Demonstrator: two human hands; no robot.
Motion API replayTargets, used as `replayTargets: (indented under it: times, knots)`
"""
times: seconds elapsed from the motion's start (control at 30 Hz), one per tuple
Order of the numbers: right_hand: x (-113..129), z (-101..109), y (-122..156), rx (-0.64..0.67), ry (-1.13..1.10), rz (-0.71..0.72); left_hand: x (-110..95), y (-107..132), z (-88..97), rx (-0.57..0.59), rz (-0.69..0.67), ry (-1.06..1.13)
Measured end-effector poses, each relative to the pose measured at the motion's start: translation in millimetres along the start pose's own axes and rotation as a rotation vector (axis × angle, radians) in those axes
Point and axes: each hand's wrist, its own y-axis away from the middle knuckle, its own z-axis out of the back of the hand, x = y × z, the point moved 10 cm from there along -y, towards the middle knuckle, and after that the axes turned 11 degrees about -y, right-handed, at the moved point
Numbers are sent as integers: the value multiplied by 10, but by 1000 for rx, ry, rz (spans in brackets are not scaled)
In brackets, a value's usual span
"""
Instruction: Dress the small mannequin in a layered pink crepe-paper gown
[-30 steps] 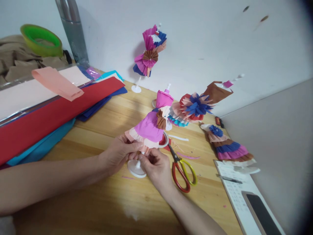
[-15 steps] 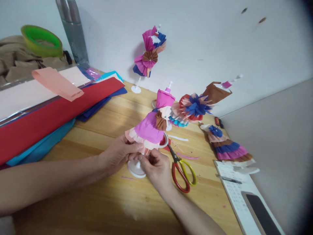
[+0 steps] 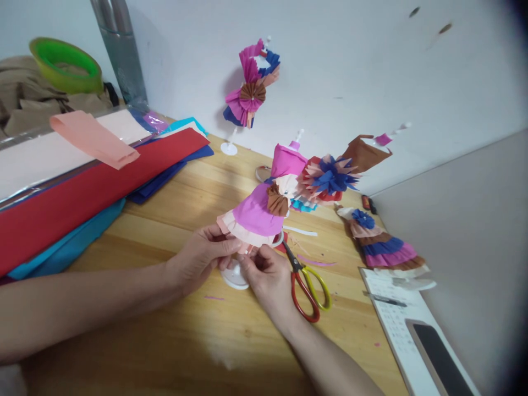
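Observation:
A small dress-form stand wears a pink and purple crepe-paper dress (image 3: 258, 212) with a brown and cream rosette at the waist. It leans to the right above its round white base (image 3: 235, 276). My left hand (image 3: 206, 250) pinches the pale ruffled hem from the left. The fingers of my right hand (image 3: 266, 269) are closed at the lower hem, close to the stand's pole. Both sets of fingertips are partly hidden under the skirt. Scissors (image 3: 307, 286) with one red and one yellow handle lie right beside my right hand.
Folded crepe paper (image 3: 103, 192) lies at left near a green tape roll (image 3: 66, 66) and steel bottle (image 3: 119, 52). Other dressed stands include a brown-topped one (image 3: 363, 154) and one by the wall (image 3: 251, 88). A phone (image 3: 441, 352) rests on a written sheet (image 3: 388, 319).
The dress's top has swung to the right and slightly up, and its base has shifted a little right. Both hands stay at the hem.

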Motion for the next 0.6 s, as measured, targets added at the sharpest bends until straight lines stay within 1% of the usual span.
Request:
replayTargets:
  times: [0.1, 0.23, 0.33, 0.5, 0.6]
  knots:
    - [-12, 5, 2, -3, 6, -8, 23, 1, -10, 11, 13, 6]
    - [-11, 14, 1, -13, 13, 0, -15, 4, -27, 19, -5, 12]
    - [-11, 20, -8, -25, 16, 3, -50, 3, -11, 0, -25, -3]
    - [8, 27, -17, -35, 28, 12, -44, -11, 33, -22, -21, -17]
    - [37, 42, -16, -44, 56, 30, -45, -17, 35, -8, -7, 12]
